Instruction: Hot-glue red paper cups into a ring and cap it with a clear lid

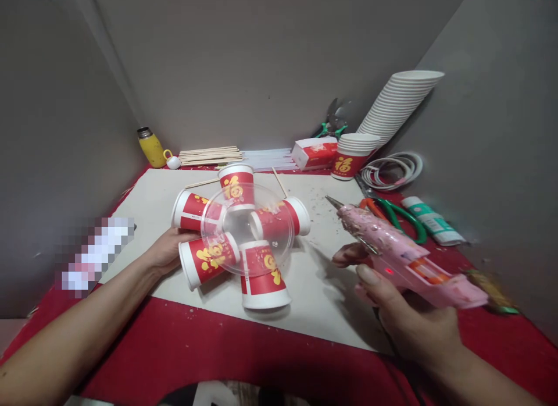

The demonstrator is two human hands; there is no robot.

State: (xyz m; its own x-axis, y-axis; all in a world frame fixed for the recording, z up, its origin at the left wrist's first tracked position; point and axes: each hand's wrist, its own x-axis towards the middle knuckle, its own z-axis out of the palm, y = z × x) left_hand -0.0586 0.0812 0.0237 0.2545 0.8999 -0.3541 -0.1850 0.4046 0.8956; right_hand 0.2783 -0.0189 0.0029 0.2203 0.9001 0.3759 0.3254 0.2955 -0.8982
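Note:
Several red-and-white paper cups (209,259) with yellow characters lie on their sides in a ring, bases inward. A clear round plastic disc (285,252) lies across their inner ends. My left hand (170,249) grips the ring at its left side, between two cups; its fingertips are hidden behind them. To the right of the ring, my right hand (401,307) is wrapped around a pink glue gun (383,237). The gun's metal nozzle points up and left, apart from the cups, and a small red light glows on its body.
A pale board (314,313) covers part of the red table. Behind stand a yellow bottle (151,149), wooden sticks (209,156), clear glue sticks (268,159), a red-white box (316,153) and stacked cups (401,103). At right are coiled cable (392,170), green-handled scissors (405,220) and a tube (433,220).

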